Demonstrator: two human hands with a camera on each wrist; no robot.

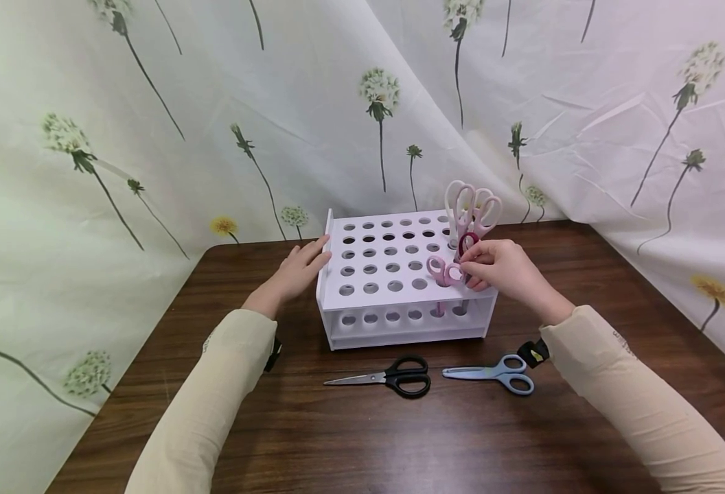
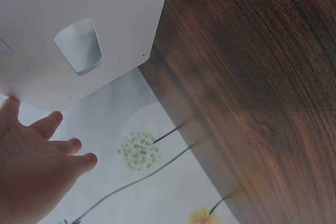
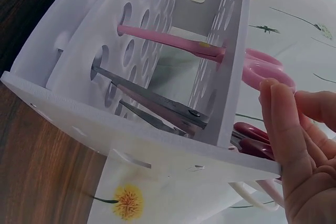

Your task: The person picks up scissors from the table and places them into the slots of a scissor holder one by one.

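A white rack (image 1: 375, 298) with rows of round holes stands on the table. My left hand (image 1: 297, 267), fingers extended, touches its left end panel; the left wrist view shows the hand (image 2: 42, 161) beside that panel (image 2: 37, 40). With my right hand (image 1: 501, 271) I pinch a handle loop of the pink scissors (image 1: 436, 271), whose blades (image 3: 173, 40) point down through a front-row hole. Dark red-handled scissors (image 3: 254, 140) stand beside them, partly hidden by my right hand (image 3: 310, 150). Behind rise white scissors handles (image 1: 452, 199) and pale pink scissors handles (image 1: 489, 209).
Black-handled scissors (image 1: 408, 377) lie on the brown wooden table (image 1: 350, 439) in front of the rack. To their right lie light blue scissors (image 1: 501, 374). A white cloth (image 1: 313, 103) printed with flowers hangs behind the table.
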